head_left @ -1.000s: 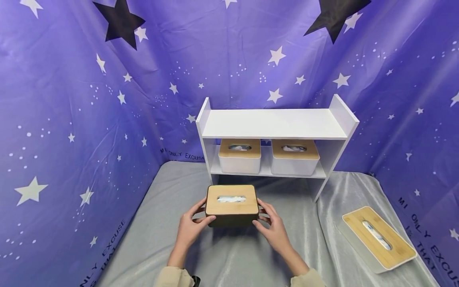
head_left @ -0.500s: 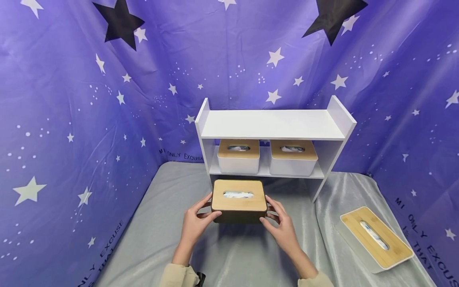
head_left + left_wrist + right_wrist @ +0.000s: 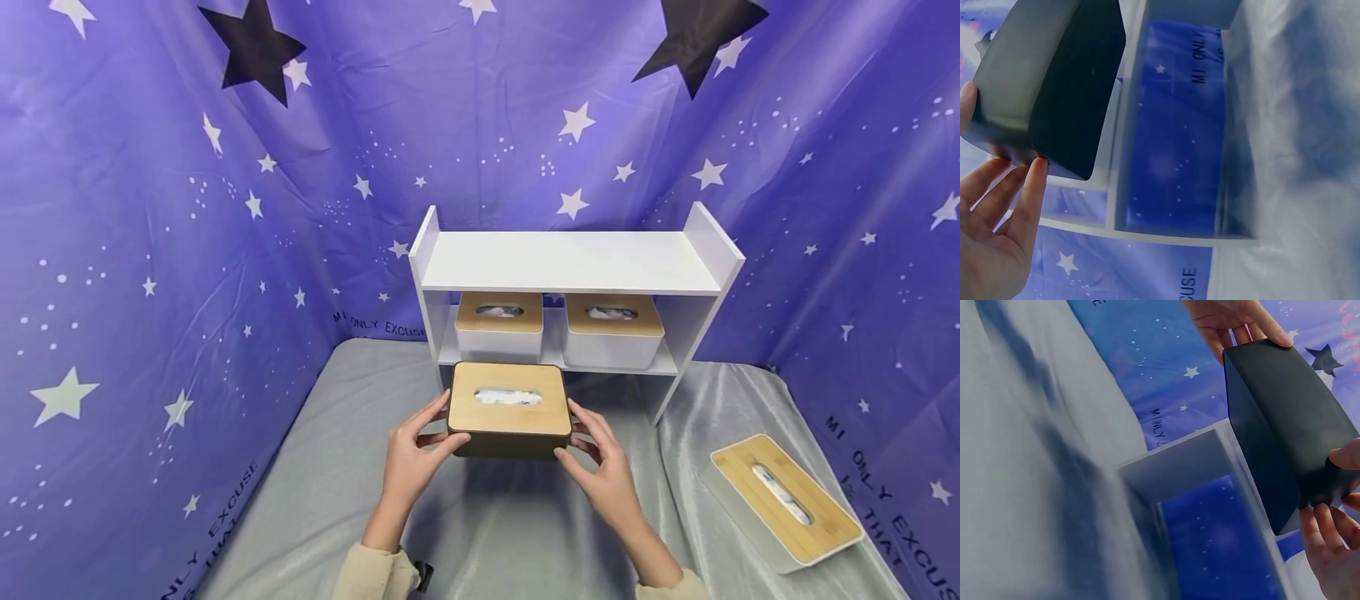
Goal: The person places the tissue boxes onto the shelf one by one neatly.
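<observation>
The dark tissue box (image 3: 512, 445) is held lid upward above the grey cloth (image 3: 315, 467), directly in front of the white shelf unit (image 3: 562, 260). A wood-toned lid (image 3: 476, 418) covers the top; tissue (image 3: 507, 397) shows in its long slot.

Hold condition: the left hand (image 3: 414, 458) is clamped on the box's left end, thumb at the front corner, fingers along the end wall. The right hand (image 3: 606, 477) is clamped on the right end in mirror fashion.

Handling estimate: the body appears stiff and smooth, probably plastic, and likely light. The walls may slip under a loose grip. Breakage risk appears low. Take hold of the two short end walls, opposite each other, below the lid. Do not lift by the lid; its fastening cannot be judged.

In the head view, the box's rear edge overlaps the front of the lower board (image 3: 553, 337); contact cannot be confirmed. Two white tissue boxes, left (image 3: 500, 345) and right (image 3: 613, 350), stand apart on that board. A further pale tissue box (image 3: 787, 504) rests at an angle on the cloth, right of the unit. A purple star-printed curtain (image 3: 487, 125) hangs behind.
</observation>
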`<action>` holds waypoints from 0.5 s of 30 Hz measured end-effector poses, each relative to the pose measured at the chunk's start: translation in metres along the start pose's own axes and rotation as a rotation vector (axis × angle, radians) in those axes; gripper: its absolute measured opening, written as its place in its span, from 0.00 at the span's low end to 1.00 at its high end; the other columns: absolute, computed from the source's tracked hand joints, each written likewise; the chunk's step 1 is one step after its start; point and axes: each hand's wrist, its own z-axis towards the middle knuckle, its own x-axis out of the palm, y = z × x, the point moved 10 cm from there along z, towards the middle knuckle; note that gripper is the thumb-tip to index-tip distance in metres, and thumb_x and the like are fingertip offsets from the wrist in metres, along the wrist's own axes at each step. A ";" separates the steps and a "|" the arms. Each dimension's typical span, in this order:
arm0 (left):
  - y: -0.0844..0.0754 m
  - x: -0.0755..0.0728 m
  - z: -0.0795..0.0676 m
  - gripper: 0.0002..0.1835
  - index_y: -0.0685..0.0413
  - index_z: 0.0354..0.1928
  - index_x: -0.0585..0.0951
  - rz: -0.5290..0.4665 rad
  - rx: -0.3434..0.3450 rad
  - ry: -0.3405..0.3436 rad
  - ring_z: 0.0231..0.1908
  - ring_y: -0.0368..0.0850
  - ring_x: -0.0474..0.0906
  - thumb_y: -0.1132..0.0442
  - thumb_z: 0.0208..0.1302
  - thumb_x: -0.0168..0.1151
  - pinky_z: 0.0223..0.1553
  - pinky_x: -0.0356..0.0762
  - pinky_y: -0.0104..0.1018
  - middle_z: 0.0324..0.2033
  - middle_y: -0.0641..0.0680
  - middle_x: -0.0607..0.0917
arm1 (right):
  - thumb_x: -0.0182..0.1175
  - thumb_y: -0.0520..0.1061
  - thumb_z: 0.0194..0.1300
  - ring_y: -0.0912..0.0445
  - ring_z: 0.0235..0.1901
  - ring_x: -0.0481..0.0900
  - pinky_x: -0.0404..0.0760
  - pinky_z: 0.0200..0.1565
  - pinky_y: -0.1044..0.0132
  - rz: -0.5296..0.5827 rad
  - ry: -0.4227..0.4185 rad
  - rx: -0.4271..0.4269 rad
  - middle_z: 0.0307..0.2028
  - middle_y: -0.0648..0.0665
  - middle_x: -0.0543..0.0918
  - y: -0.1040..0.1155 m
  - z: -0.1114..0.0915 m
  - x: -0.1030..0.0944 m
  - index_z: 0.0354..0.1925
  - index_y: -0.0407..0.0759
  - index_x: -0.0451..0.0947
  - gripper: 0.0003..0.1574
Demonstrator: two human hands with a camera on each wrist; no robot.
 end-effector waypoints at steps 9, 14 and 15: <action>-0.020 0.000 0.006 0.35 0.42 0.64 0.79 -0.005 0.068 0.003 0.52 0.50 0.84 0.59 0.50 0.79 0.42 0.87 0.30 0.60 0.51 0.83 | 0.67 0.25 0.57 0.70 0.51 0.75 0.78 0.52 0.82 0.006 -0.017 -0.047 0.59 0.37 0.75 0.021 0.009 -0.010 0.69 0.39 0.69 0.43; -0.028 -0.002 0.007 0.35 0.44 0.64 0.79 -0.016 0.087 -0.001 0.52 0.52 0.84 0.60 0.51 0.79 0.42 0.88 0.31 0.60 0.52 0.83 | 0.66 0.25 0.57 0.69 0.51 0.75 0.79 0.52 0.81 -0.001 -0.017 -0.085 0.59 0.36 0.75 0.032 0.012 -0.012 0.70 0.38 0.69 0.43; -0.029 -0.002 0.007 0.35 0.44 0.64 0.79 -0.018 0.090 -0.004 0.52 0.52 0.84 0.61 0.51 0.79 0.42 0.88 0.32 0.60 0.52 0.83 | 0.66 0.25 0.57 0.69 0.51 0.75 0.79 0.52 0.81 -0.005 -0.017 -0.093 0.59 0.35 0.75 0.034 0.012 -0.012 0.69 0.37 0.68 0.43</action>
